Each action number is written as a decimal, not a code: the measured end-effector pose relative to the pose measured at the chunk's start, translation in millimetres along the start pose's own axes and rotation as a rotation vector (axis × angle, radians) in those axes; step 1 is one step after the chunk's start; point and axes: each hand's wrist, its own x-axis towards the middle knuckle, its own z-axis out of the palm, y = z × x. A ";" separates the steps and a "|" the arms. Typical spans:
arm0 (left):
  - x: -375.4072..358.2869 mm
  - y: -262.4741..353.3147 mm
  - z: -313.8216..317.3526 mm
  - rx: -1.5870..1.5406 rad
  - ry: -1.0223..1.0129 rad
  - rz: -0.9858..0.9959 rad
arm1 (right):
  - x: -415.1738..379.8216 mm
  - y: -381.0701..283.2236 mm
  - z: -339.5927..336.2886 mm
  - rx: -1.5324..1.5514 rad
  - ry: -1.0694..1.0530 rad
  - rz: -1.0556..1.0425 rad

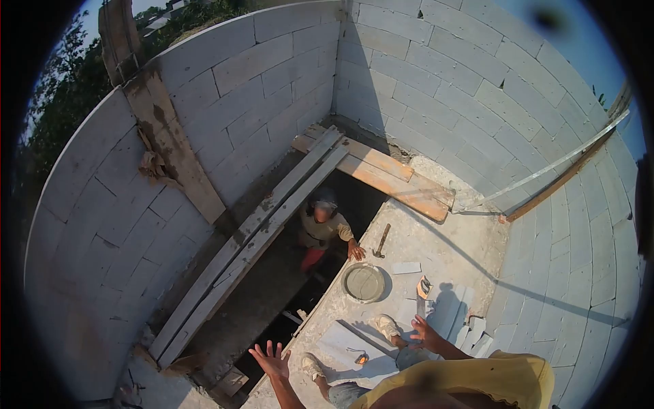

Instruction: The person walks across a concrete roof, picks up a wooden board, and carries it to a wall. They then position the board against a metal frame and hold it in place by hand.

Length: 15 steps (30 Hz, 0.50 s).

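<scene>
My left hand (272,361) is raised near the edge of the floor opening, fingers spread, holding nothing. My right hand (428,335) is held out in front of my body with its fingers apart and nothing in it. Just beyond it lies a handsaw (423,289) with an orange and dark handle, its blade pointing toward me. An orange and black tape measure (362,358) rests on a pale block (340,344) between my feet. Farther forward stands a round bucket (363,282) holding grey material. Past the bucket, a hammer (383,240) lies on the concrete floor.
A co-worker (320,228) stands down in the opening (255,290), one hand (355,250) on its edge. Long planks (248,238) span the opening; wide boards (392,177) cross its far end. Block walls (436,75) surround the floor. Cut blocks (470,334) lie at my right.
</scene>
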 end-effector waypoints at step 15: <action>-33.9 256.3 -88.6 1.762 0.276 0.987 | -127.5 -116.7 14.5 -1.393 -0.245 -0.980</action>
